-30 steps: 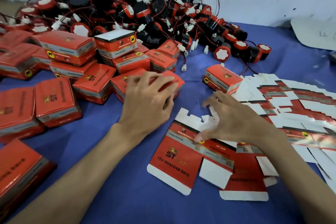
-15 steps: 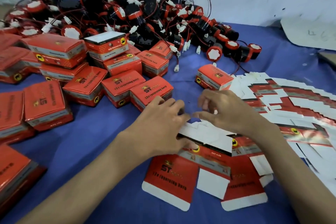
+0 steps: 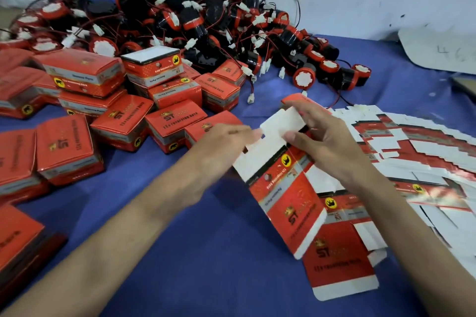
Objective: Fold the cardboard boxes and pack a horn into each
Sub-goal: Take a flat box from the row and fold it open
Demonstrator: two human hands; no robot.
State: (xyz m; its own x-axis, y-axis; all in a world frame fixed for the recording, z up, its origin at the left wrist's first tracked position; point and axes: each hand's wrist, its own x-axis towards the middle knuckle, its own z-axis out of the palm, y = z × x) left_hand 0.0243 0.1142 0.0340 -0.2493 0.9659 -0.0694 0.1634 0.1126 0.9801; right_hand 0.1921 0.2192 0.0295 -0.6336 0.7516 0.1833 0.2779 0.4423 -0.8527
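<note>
Your left hand (image 3: 226, 140) and right hand (image 3: 324, 141) hold a flattened box (image 3: 286, 188) clear of the bench (image 3: 206, 252), fingers (image 3: 298, 110) pinching its white flap, apparently to square it open.

Folded boxes (image 3: 123, 123) crowd left; blue cloth (image 3: 201, 252) bare.

Left hand (image 3: 223, 142) and right hand (image 3: 325, 140) both pinch one carton (image 3: 286, 189).

Counted two hands, left hand (image 3: 226, 139) and right hand (image 3: 327, 141). One lifted blank (image 3: 283, 188), one flat blank (image 3: 340, 265) under it. Fanned blanks (image 3: 425, 152) were too overlapped to count. Folded boxes (image 3: 121, 121): at least fifteen. Horns (image 3: 195, 20): dozens, heaped.
</note>
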